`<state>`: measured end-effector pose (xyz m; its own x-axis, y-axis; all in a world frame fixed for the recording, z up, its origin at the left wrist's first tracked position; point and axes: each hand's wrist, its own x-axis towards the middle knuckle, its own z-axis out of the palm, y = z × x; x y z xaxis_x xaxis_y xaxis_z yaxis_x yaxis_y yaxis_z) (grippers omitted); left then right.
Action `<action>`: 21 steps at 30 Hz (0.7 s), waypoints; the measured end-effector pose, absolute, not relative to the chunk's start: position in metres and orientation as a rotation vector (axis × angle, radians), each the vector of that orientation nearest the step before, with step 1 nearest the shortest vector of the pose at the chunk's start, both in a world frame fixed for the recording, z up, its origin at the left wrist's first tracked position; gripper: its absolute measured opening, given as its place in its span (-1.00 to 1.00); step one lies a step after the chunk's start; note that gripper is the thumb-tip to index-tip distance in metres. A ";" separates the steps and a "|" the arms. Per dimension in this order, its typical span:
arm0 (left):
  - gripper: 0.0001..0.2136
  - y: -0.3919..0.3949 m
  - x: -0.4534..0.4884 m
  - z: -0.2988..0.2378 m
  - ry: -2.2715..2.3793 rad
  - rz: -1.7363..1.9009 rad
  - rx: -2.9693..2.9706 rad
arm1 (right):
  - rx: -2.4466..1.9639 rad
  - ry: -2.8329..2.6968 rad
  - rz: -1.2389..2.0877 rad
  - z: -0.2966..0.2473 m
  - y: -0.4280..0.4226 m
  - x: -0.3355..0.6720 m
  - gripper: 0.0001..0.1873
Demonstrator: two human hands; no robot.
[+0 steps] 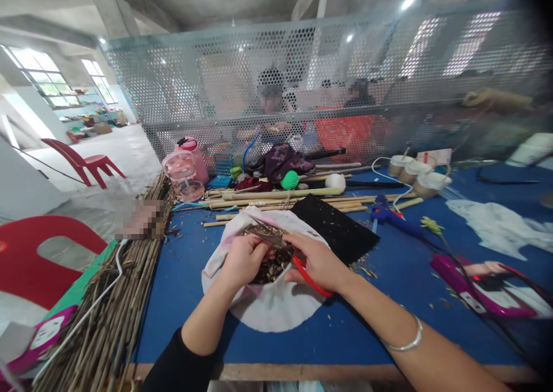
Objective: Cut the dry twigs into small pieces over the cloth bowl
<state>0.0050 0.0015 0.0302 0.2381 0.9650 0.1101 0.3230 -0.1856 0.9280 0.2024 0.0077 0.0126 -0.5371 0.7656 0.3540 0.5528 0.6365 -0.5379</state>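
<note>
My right hand [317,260] is closed round the red handles of a pair of scissors [302,265], whose blades point left over a white plastic bag [263,308]. My left hand [242,259] is closed in a pinch on a thin stem or twig piece that meets the blades; it is too small to name surely. Both hands hover over a pile of dark cut bits [270,268] lying in the bag. A silver bangle [408,340] sits on my right wrist.
A black mat [341,227] lies behind the bag on the blue table [181,300]. Bamboo sticks [276,199], yarn balls [290,180], a pink jug [185,170], a blue glue gun [391,214] and paper cups [415,176] stand farther back. A bundle of twigs [112,317] lines the left edge. People sit behind a mesh screen [302,75].
</note>
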 end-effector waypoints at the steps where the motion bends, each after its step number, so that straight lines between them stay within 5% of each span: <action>1: -0.78 0.001 0.004 0.031 1.244 0.965 1.733 | -1.043 -2.287 0.492 0.012 0.008 0.203 -0.23; 21: -0.68 0.001 0.007 0.026 1.332 1.087 1.452 | -1.129 -2.167 0.805 0.016 0.007 0.196 -0.58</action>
<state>0.0068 0.0009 0.0260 0.0494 0.9977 0.0474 0.2466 -0.0582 0.9674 0.1958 0.0068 0.0162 -0.4877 0.8496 0.2007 0.5126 0.4648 -0.7220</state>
